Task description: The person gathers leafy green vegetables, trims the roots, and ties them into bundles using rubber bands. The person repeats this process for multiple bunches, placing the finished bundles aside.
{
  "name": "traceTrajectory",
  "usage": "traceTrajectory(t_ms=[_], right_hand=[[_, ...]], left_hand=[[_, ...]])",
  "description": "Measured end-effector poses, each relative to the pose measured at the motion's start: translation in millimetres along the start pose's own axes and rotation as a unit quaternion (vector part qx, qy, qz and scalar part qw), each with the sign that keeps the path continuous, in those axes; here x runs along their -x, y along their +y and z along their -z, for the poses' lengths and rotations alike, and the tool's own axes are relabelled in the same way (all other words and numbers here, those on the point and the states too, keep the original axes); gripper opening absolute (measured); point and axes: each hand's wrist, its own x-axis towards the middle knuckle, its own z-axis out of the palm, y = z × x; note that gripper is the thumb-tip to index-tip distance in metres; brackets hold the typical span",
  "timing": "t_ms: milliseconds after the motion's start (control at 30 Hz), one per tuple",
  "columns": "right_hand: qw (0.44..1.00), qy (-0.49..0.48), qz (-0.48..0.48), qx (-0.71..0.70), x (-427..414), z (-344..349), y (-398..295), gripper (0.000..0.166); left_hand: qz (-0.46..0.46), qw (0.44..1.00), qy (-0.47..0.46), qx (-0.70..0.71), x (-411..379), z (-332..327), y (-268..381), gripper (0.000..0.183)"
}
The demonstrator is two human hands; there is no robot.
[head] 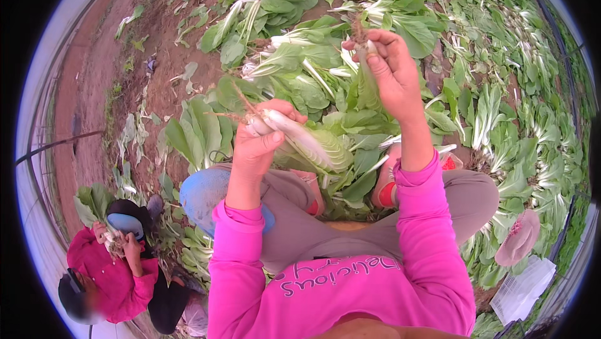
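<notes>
My left hand (263, 134) grips the root end of a few leafy greens (312, 144) with thick white stalks, roots pointing up and left, leaves hanging toward my feet. Higher and to the right, my right hand (392, 71) pinches another leafy green (367, 83) near its brown, soil-covered roots, its leaves hanging down. Between and beyond the hands, heaps of pulled greens (300, 88) lie on the soil. More loose leaves (364, 165) lie between my shoes.
At the lower left a co-worker (110, 273) in a pink top sits holding a bunch of greens (96, 203). Rows of pulled greens (540, 151) cover the ground at right, near a pink hat (519, 238) and a white perforated sheet (523, 287). Bare soil (108, 71) shows at left.
</notes>
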Motion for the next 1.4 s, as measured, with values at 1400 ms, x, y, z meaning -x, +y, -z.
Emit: traceTrajectory(t_ms=[1400], right_hand=[[0.961, 0.022, -0.188, -0.203, 29.1, -27.6, 94.3, 0.023]], left_hand=[[0.057, 0.960, 0.237, -0.142, -12.5, -23.6, -26.4, 0.041]])
